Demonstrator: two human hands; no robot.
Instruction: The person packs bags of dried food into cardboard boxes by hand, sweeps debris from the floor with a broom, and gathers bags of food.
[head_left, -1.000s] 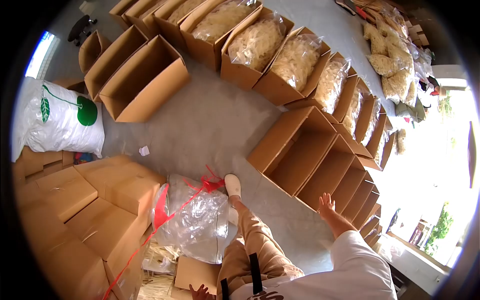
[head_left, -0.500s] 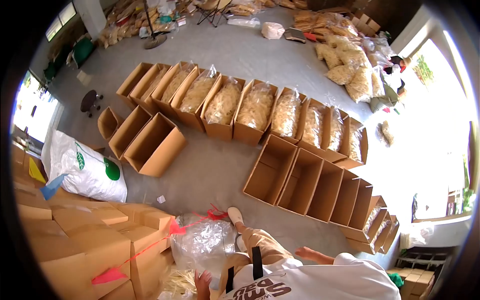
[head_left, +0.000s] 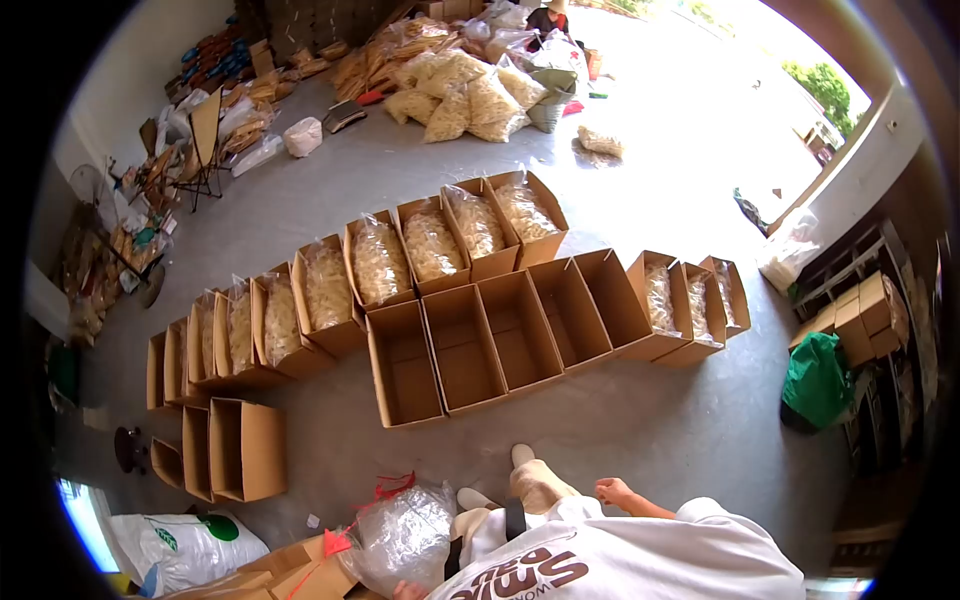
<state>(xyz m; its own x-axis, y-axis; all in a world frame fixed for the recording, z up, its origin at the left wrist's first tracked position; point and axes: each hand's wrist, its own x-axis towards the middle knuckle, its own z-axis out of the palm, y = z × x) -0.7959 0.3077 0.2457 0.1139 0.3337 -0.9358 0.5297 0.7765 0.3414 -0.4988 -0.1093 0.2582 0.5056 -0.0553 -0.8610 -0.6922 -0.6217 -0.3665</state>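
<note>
Treading on the plastic (head_left: 410,530), a shoe (head_left: 475,499) could slip; grip of left hand (head_left: 410,591) and right hand (head_left: 612,491): cannot tell.

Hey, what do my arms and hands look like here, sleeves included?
Your right hand is ungloved, and the forearm is bare below a short white sleeve. The white shirt has brown lettering. Only a little of your left hand shows, apparently ungloved; its sleeve isn't visible.
</note>
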